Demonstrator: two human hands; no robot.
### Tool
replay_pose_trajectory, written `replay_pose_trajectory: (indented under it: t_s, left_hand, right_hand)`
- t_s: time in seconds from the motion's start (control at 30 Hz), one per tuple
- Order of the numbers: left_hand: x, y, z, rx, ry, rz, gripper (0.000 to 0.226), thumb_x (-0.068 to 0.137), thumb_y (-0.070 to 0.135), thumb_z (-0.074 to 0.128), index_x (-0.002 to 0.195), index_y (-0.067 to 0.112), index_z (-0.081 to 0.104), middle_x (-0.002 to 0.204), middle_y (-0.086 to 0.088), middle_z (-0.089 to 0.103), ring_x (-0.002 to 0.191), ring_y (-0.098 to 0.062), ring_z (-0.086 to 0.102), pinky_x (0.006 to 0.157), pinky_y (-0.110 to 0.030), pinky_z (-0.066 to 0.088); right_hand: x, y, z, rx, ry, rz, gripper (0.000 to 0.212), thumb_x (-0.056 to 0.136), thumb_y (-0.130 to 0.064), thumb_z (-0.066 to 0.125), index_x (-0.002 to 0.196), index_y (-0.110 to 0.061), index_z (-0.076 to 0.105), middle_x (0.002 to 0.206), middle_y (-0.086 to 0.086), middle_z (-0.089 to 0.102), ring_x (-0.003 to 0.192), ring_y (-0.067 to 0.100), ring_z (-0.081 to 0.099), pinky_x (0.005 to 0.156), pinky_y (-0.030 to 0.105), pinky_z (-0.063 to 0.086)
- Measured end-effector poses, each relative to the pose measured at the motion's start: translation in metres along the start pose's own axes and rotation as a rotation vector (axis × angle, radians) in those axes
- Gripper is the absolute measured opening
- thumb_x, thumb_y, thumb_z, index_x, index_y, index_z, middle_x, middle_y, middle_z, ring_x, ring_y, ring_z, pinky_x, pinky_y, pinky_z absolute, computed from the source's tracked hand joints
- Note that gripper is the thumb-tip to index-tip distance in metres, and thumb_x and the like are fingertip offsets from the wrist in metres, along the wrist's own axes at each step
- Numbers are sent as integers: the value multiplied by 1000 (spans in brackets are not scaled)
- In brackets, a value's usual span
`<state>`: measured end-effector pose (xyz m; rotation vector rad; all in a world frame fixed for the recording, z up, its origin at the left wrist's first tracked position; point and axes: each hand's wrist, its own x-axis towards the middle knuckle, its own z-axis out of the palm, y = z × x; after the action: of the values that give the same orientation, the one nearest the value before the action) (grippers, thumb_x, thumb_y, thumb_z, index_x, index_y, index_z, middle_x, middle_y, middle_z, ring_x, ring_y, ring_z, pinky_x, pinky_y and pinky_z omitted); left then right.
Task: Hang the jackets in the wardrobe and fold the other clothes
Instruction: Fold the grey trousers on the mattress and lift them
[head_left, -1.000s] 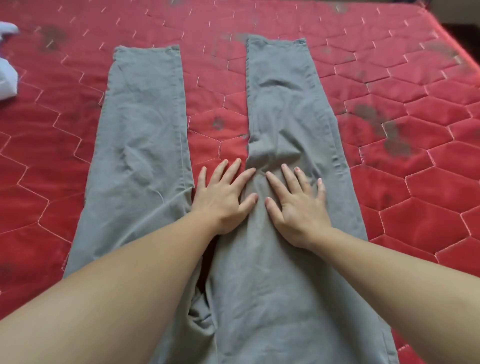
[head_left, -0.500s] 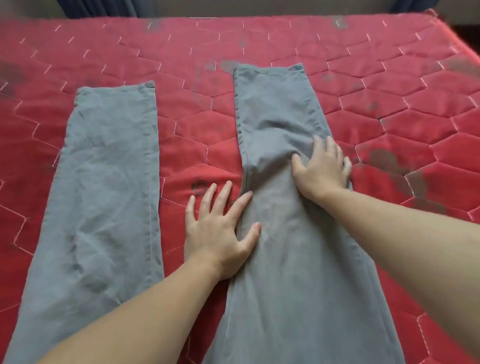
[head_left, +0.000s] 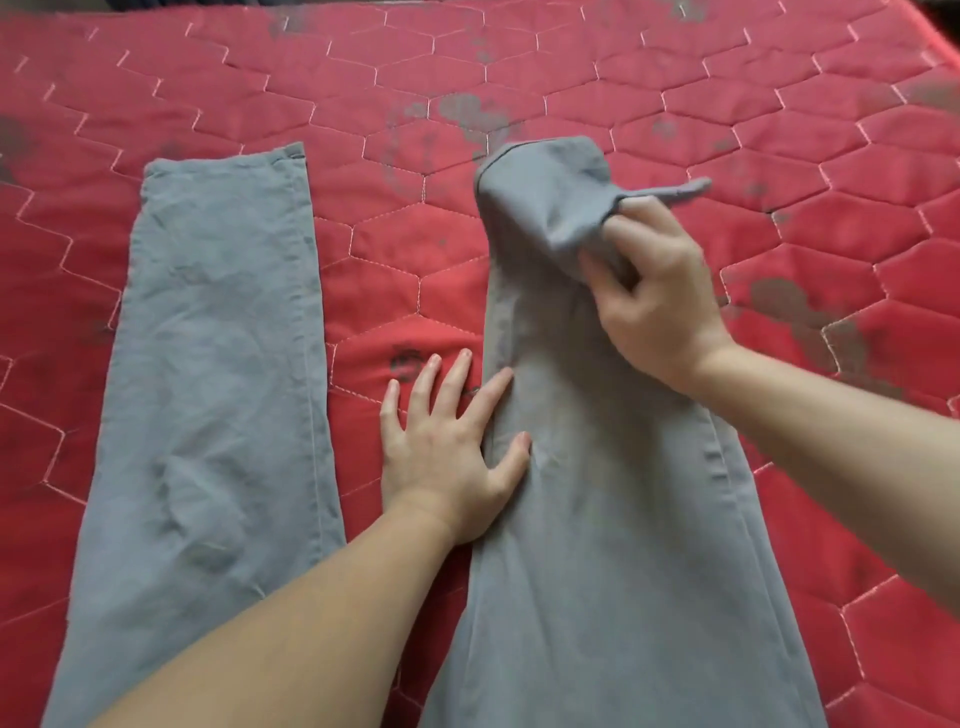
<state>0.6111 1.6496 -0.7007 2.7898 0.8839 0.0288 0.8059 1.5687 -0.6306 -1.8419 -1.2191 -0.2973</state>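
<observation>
Grey trousers (head_left: 597, 519) lay spread on the bed (head_left: 675, 78). Right hand (head_left: 654, 301) gripped the right leg's lifted hem; left hand (head_left: 447, 447) pressed flat, fingers wide, beside that leg. Folding was underway; next, probably, carry the hem across.

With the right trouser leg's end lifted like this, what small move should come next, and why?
Probably carry the lifted hem across onto the flat left leg. The right hand grips the hem off the red quilt, the left hand presses flat at the right leg's inner edge, and the legs lie apart, unfolded.
</observation>
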Motion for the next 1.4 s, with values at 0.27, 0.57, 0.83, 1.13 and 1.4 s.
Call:
replay_pose_trajectory:
  t_s: [0.27, 0.57, 0.83, 1.13, 1.4]
  left_hand:
    - [-3, -1, 2, 49, 7, 7, 75, 77, 71, 20, 142, 38, 38, 153, 5, 32, 146, -21, 10, 119, -50, 3]
    - [3, -2, 4, 12, 51, 17, 71, 78, 69, 20, 139, 41, 42, 155, 1, 33, 147, -20, 14, 118, -51, 5]
    - [10, -11, -10, -238, -97, -59, 51, 94, 41, 46, 143, 27, 45, 156, 6, 32, 146, -14, 19, 120, -44, 6]
    - [-60, -1, -80, -1232, -32, -485, 26, 96, 41, 51, 85, 23, 66, 79, -2, 68, 65, -13, 63, 58, -24, 47]
    - [-141, 7, -87, -1140, -636, -672, 32, 81, 37, 74, 103, 16, 63, 90, -2, 65, 73, -20, 65, 57, -27, 52]
  right_hand:
    - [-103, -48, -33, -60, -602, 331, 49, 63, -66, 66, 79, -20, 66, 85, -5, 72, 87, 14, 68, 79, 27, 47]
    - [-12, -20, -8, 361, -46, 1002, 17, 81, -3, 61, 88, -17, 67, 78, -2, 66, 74, 11, 64, 70, 30, 57]
    - [-137, -82, -71, 51, -410, 131, 17, 78, 11, 59, 83, 0, 72, 94, 8, 71, 86, 24, 67, 77, 29, 51]
    - [-190, -126, -92, -321, -657, -94, 29, 65, -6, 41, 70, -6, 70, 87, 15, 72, 87, 39, 69, 72, 40, 56]
    - [-237, -151, -93, -49, -482, 593, 48, 72, 10, 54, 113, -13, 65, 130, 11, 58, 121, 27, 53, 102, 39, 42]
